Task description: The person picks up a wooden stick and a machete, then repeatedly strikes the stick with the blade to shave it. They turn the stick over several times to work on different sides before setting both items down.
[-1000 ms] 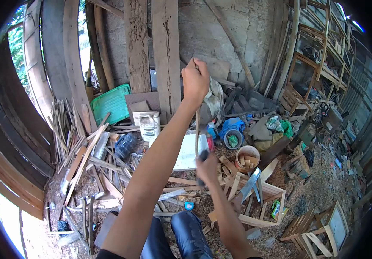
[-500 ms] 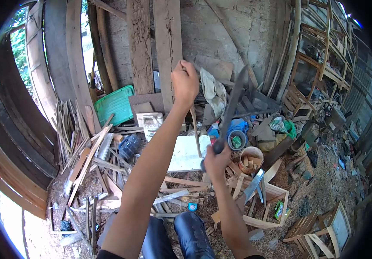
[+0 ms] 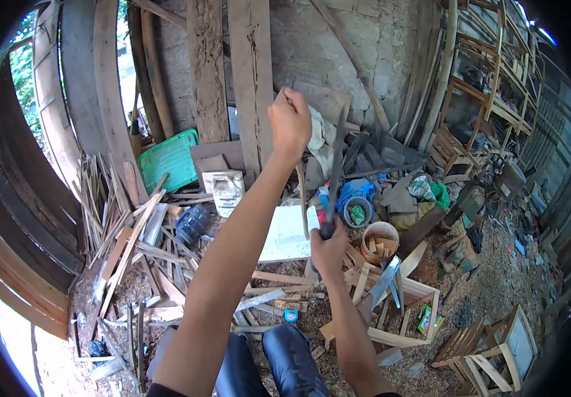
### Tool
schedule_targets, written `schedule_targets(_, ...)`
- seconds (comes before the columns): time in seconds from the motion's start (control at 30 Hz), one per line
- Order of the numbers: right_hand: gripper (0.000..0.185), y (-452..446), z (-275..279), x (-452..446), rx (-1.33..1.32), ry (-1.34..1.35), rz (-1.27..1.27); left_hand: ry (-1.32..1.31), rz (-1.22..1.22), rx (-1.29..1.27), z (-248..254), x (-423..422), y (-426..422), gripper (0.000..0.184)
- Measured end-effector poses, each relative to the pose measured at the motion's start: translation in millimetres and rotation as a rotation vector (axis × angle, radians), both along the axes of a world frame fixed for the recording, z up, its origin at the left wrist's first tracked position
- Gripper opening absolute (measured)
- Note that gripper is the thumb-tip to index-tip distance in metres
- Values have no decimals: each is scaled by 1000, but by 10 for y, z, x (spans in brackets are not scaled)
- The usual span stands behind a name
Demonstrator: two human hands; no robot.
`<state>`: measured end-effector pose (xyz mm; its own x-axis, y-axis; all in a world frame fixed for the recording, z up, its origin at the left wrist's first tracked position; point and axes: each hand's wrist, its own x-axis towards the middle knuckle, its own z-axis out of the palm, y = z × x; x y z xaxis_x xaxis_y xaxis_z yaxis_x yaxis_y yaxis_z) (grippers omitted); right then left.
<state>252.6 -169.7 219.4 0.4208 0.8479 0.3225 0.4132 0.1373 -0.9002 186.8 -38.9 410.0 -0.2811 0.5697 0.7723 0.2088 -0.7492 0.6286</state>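
My left hand (image 3: 290, 122) is raised in front of me, its fingers wrapped round the top of a thin wooden stick (image 3: 302, 198). The stick hangs down nearly upright, its lower end in front of a white board (image 3: 284, 241). Lower and to the right, my right hand (image 3: 330, 251) grips the black handle of a machete (image 3: 336, 162). Its long dark blade points up, just right of the stick and apart from my left hand. Whether the blade touches the stick I cannot tell.
A handsaw (image 3: 383, 284) lies on a wooden frame (image 3: 401, 339) at my right. Beyond it stand a bucket with wood pieces (image 3: 379, 241) and a small chair (image 3: 497, 351). Scrap wood (image 3: 136, 258) lies at left, and a blue tape measure (image 3: 290, 315) near my knees.
The machete has swung leftward and stands more upright, closer to the stick. My left hand has shifted slightly right, still holding the stick. The whole view has drifted a little.
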Motion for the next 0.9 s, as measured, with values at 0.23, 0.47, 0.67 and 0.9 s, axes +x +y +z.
schedule_targets(0.23, 20, -114, -2088, 154, -349, -51, 26, -4, 73, 76, -15, -98, 100, 38)
schedule_targets(0.47, 12, -64, -698, -114, -331, 322, 308, 51, 236, 14, 197, -885, 188, 40)
schedule_targets(0.67, 12, 99, 406, -622, 11, 364, 456, 79, 266, -18, 60, -1131, 214, 40)
schedule_targets(0.9, 14, 209, -555, -947, -333, 338, 433, 96, 215, -24, 82, -918, 33, 38)
